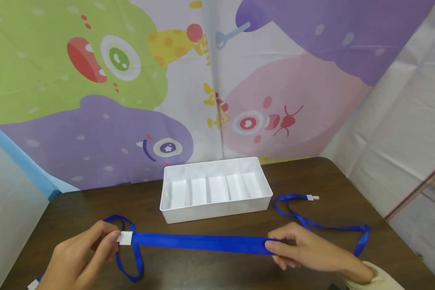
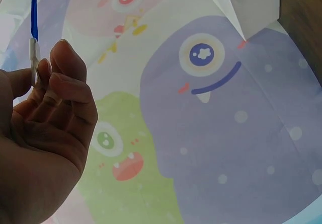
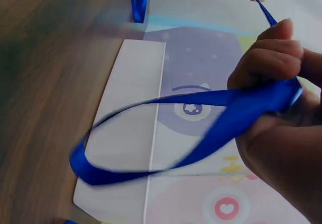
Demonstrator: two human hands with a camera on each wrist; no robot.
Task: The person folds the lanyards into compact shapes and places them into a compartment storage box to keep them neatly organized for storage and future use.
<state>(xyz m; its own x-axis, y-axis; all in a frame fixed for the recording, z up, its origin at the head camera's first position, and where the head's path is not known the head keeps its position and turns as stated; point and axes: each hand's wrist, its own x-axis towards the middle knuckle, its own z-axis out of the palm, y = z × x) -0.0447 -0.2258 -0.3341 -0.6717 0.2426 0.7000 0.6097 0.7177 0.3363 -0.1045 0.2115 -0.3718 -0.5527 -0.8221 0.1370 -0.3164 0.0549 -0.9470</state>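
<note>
A blue lanyard (image 1: 203, 243) is stretched level between both hands, in front of the white box. At its left end my left hand (image 1: 81, 253) pinches the white clip (image 1: 125, 238) between thumb and fingers. The left wrist view shows this clip (image 2: 33, 58) edge-on, with the strap rising from it. My right hand (image 1: 304, 247) grips the other end of the folded strap. In the right wrist view, a loose loop of the strap (image 3: 206, 138) trails out from the right hand (image 3: 276, 83), overlapping the box.
A white box (image 1: 217, 209) with several compartments stands at the back of the brown table (image 1: 217, 270). On the right lies another blue lanyard (image 1: 333, 227) with a white clip; a blue loop (image 1: 137, 266) lies behind the left hand. A cartoon-printed cloth (image 1: 188, 96) hangs behind.
</note>
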